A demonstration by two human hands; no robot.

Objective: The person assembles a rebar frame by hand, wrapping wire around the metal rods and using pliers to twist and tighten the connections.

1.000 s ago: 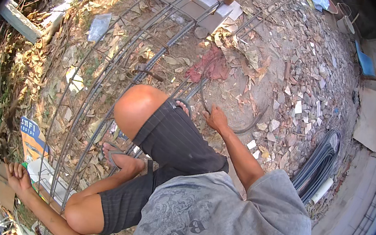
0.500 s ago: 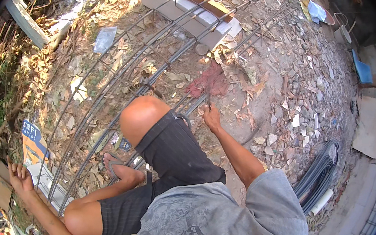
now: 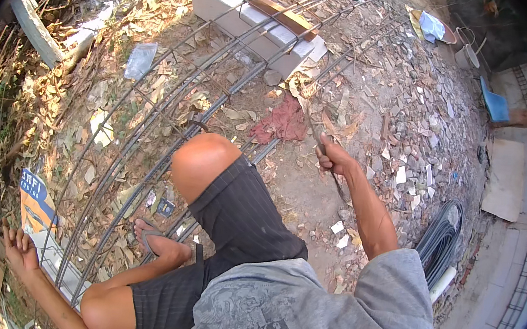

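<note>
Outdoors, bare dusty ground (image 3: 312,196) strewn with dry leaves, stone chips and rubble fills the view, with a paved strip curving along its right edge. Across this ground lies a long cage of grey steel reinforcing bars (image 3: 170,128), the largest thing here: several ribbed rods run side by side from the lower left up toward the top centre, bent by the lens, and thin wire rings cross them at intervals; its far end rests on a stack of white concrete blocks (image 3: 248,16) topped by a brown wooden plank (image 3: 287,16). The person crouches beside the cage in dark striped shorts and a grey shirt, one bare knee raised over the rods and a sandalled foot set among them. A coil of black hose (image 3: 440,240) lies on the ground at the right, well apart from the cage. A crumpled red rag (image 3: 285,120) lies just beside the rods. The left hand (image 3: 20,248) rests with fingers spread flat, its grip open, on the near end of the cage at the lower left. The right hand (image 3: 335,158) is closed in a fist around a thin dark metal tool (image 3: 315,131), held just right of the rods near the rag.
</note>
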